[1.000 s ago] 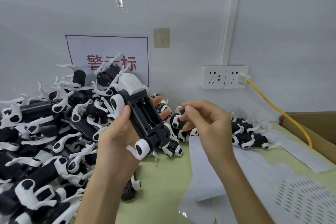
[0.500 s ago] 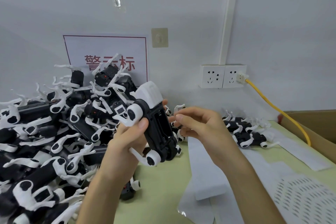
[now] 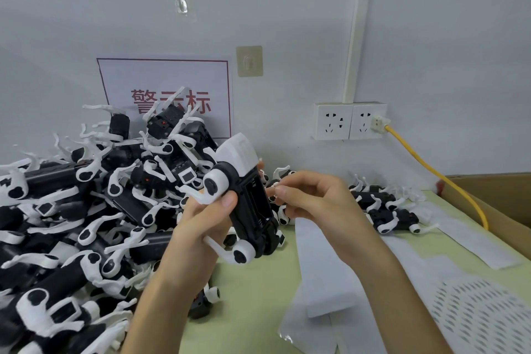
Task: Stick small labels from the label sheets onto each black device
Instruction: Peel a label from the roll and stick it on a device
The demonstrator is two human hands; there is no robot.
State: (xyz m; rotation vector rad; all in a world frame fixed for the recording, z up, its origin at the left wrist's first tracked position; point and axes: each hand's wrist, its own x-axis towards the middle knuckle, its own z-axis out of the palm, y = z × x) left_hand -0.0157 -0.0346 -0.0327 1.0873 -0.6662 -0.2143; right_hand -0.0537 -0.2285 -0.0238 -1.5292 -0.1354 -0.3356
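You are gripping one black device (image 3: 253, 210) in your left hand (image 3: 201, 227), fingers curling round its body, and holding it tilted above the green table (image 3: 253, 296) with its white cap uppermost and its open compartment facing your right hand (image 3: 316, 201). That hand is hovering just beside the device's right edge, thumb and forefinger pinching together. Whether a label is sitting between them is too small to tell. A big pile of devices (image 3: 86, 210) is lying to your left, a smaller group (image 3: 388, 210) is lying behind your right wrist, and the white label sheets (image 3: 321, 267) are lying on the table under your right forearm.
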